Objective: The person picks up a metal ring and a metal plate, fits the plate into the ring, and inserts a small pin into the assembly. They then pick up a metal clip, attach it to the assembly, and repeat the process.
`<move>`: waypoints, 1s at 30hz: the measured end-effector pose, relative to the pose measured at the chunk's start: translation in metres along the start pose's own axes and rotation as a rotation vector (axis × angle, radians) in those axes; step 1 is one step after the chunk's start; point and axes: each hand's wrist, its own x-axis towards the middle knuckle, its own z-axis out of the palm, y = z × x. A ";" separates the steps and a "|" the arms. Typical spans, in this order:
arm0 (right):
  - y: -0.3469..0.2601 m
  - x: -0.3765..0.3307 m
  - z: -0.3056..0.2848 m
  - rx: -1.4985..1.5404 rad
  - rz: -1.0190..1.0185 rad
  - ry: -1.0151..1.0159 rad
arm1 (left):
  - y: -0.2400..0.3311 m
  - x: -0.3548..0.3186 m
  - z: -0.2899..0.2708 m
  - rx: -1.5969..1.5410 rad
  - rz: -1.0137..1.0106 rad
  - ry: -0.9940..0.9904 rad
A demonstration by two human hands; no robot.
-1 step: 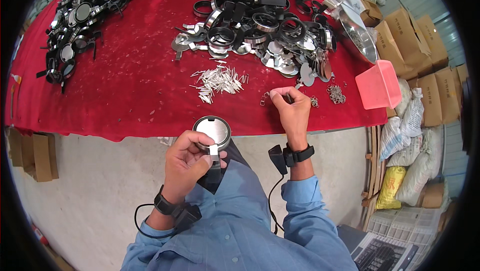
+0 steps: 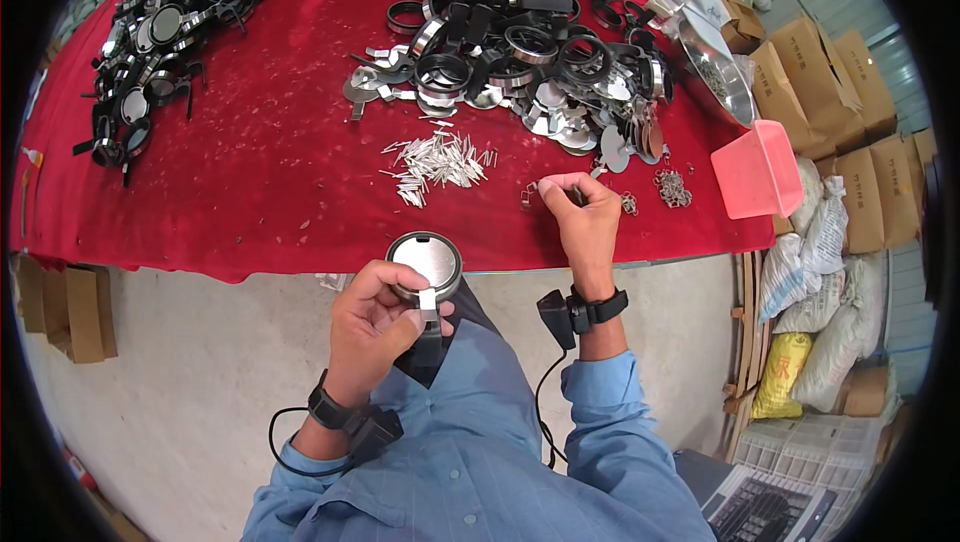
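My left hand (image 2: 365,337) is closed round a black ring with a handle, holding it just off the table's front edge. A round silver lid (image 2: 430,257) lies in that ring, its small metal tab under my thumb and fingers. Over the red cloth, my right hand (image 2: 588,222) is closed, thumb and forefinger pinched together; what they grip is too small to make out. Beside those fingertips lie a few small bent wire pieces (image 2: 527,197). To the left is a pile of thin silver pins (image 2: 440,164). More little wire pieces (image 2: 672,188) are heaped to the right.
Behind the pins rises a big heap of black rings and silver lids (image 2: 530,52). Another heap of lidded black rings (image 2: 150,42) covers the far left. A pink plastic bin (image 2: 757,172) and a metal bowl (image 2: 715,72) stand at the right, near cardboard boxes (image 2: 810,82).
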 end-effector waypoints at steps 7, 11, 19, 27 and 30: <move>-0.016 -0.003 0.011 0.415 0.188 -0.038 | 0.001 0.001 0.000 -0.024 -0.007 0.025; -0.024 -0.010 0.011 0.430 0.232 -0.121 | 0.004 0.000 0.000 -0.051 -0.023 0.056; -0.031 -0.029 0.036 -0.317 -0.413 -0.280 | 0.008 -0.001 -0.002 -0.163 -0.027 0.059; -0.029 -0.034 0.037 -0.317 -0.347 -0.209 | 0.013 -0.003 -0.003 -0.160 -0.051 0.162; -0.030 -0.035 0.040 -0.359 -0.368 -0.189 | 0.016 -0.002 -0.003 -0.168 -0.044 0.154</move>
